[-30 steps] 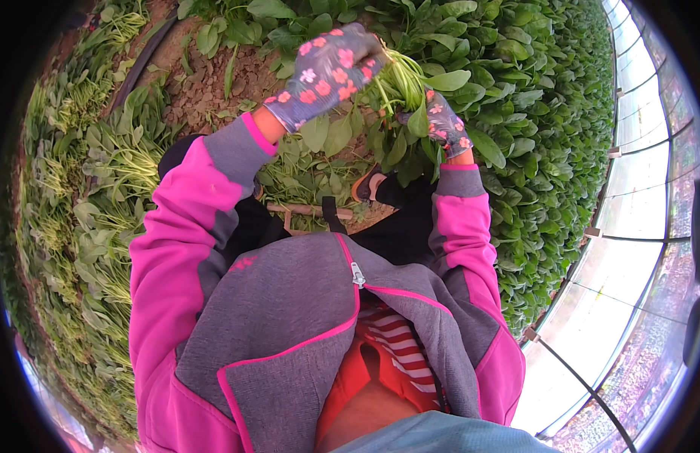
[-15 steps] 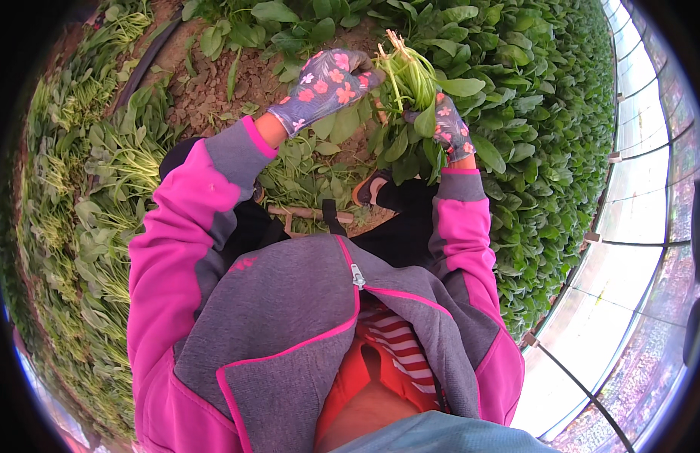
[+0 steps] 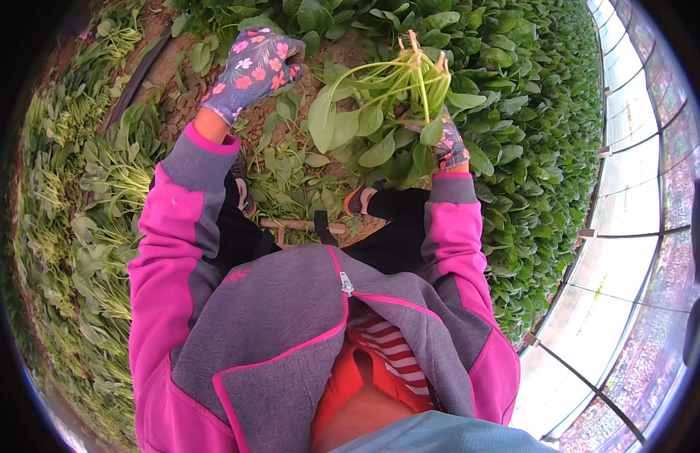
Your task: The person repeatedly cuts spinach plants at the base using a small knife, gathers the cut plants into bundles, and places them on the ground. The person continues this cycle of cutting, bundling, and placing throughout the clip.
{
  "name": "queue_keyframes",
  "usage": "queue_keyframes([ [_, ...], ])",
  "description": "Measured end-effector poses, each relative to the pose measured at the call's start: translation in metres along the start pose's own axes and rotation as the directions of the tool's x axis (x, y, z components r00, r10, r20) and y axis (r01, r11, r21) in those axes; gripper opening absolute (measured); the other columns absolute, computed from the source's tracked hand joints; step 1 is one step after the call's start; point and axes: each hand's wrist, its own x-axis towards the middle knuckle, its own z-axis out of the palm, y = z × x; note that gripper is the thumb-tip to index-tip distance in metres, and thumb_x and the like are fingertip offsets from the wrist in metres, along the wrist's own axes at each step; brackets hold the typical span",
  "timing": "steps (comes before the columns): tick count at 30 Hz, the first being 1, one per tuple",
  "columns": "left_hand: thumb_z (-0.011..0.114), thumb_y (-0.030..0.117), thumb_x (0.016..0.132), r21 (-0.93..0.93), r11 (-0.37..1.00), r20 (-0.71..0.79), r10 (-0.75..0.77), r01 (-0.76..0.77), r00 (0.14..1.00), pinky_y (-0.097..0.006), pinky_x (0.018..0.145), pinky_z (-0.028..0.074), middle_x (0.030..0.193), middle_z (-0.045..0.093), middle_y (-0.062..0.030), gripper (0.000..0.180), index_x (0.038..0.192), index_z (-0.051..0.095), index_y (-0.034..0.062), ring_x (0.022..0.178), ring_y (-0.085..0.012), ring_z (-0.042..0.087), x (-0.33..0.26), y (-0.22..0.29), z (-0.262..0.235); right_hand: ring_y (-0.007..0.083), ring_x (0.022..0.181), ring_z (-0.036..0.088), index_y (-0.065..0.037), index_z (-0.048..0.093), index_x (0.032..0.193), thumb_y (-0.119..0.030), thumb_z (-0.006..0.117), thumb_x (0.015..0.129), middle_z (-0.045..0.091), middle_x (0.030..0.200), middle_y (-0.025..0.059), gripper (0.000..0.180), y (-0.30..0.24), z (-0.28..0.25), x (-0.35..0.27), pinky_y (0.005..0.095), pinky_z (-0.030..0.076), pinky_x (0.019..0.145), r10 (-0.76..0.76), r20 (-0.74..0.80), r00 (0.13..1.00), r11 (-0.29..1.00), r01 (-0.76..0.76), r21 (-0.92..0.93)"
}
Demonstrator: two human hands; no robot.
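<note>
My right hand [image 3: 450, 143], in a dark glove with pink flowers, grips a bunch of spinach [image 3: 427, 87] from below. The bunch's pale root ends point up and away, and its broad leaves hang over and below the hand. One long-stemmed leaf [image 3: 325, 113] droops out to the left. To the left of the bunch and apart from it, my left hand [image 3: 255, 68] wears a matching glove and hovers over bare soil [image 3: 320, 83]. Its fingers are curled closed, and whatever lies in them, if anything, is hidden.
Dense standing spinach [image 3: 531, 98] grows along the right. Pulled plants [image 3: 116, 204] lie in heaps on the left, near a dark hose [image 3: 138, 75]. Loose leaves [image 3: 289, 177] litter the ground between my feet, by a wooden bar [image 3: 301, 225]. Plastic sheeting [image 3: 629, 196] borders the far right.
My left hand has moved left, away from the bunch's stems. The bunch has tilted and spread in my right hand, with a leaf now drooping left.
</note>
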Motion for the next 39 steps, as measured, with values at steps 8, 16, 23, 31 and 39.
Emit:
queue_keyframes([
  [8,0.069,0.022,0.082,-0.37,0.902,0.102,-0.198,0.222,0.975,-0.031,0.079,0.045,0.081,0.067,-0.0073,0.021,0.094,0.069,0.0048,0.085,-0.017,0.06,0.025,0.017,-0.027,0.0275,0.106,0.06,-0.007,0.049,0.13,-0.019,0.078,0.075,0.056,0.127,0.0119,0.063,0.0,-0.011,0.003,0.0401,0.049,0.091,-0.267,0.07,0.961,0.806,0.263,-0.53],
  [16,0.069,0.019,0.086,-0.867,0.495,-0.027,-0.151,0.052,0.988,-0.026,0.081,0.048,0.092,0.066,-0.0024,0.021,0.098,0.068,0.0026,0.087,-0.0089,0.06,0.031,0.056,-0.025,0.0282,0.106,0.059,-0.008,0.05,0.13,-0.022,0.077,0.076,0.056,0.127,0.0126,0.062,-0.004,-0.006,0.01,0.0408,0.049,0.09,-0.294,0.077,0.953,0.815,0.292,-0.501],
  [23,0.072,0.017,0.081,-0.99,0.106,0.068,-0.22,0.094,0.973,-0.027,0.073,0.05,0.101,0.06,-0.0041,0.021,0.097,0.066,0.0057,0.091,-0.0115,0.058,0.032,0.067,-0.003,0.0288,0.106,0.059,-0.009,0.05,0.13,-0.024,0.076,0.076,0.055,0.126,0.0132,0.062,-0.009,-0.004,0.017,0.0415,0.049,0.089,-0.293,0.096,0.951,0.818,0.302,-0.489],
  [31,0.078,0.03,0.075,-0.819,0.571,-0.019,-0.133,0.061,0.991,-0.032,0.077,0.05,0.108,0.063,-0.0071,0.023,0.084,0.072,0.0101,0.094,-0.0182,0.06,0.039,0.085,-0.001,0.0296,0.106,0.058,-0.011,0.05,0.129,-0.027,0.075,0.076,0.054,0.126,0.014,0.061,-0.009,0.001,0.008,0.0423,0.049,0.088,-0.288,0.097,0.953,0.811,0.296,-0.505],
  [39,0.074,0.019,0.078,-0.977,0.214,-0.035,-0.25,0.02,0.968,-0.03,0.085,0.048,0.113,0.055,-0.0067,0.036,0.107,0.06,0.0047,0.097,-0.0158,0.056,0.04,0.107,-0.009,0.0303,0.106,0.057,-0.012,0.051,0.129,-0.03,0.074,0.076,0.054,0.126,0.0147,0.06,-0.009,0.004,0.001,0.0431,0.048,0.087,-0.279,0.094,0.956,0.809,0.287,-0.514],
])
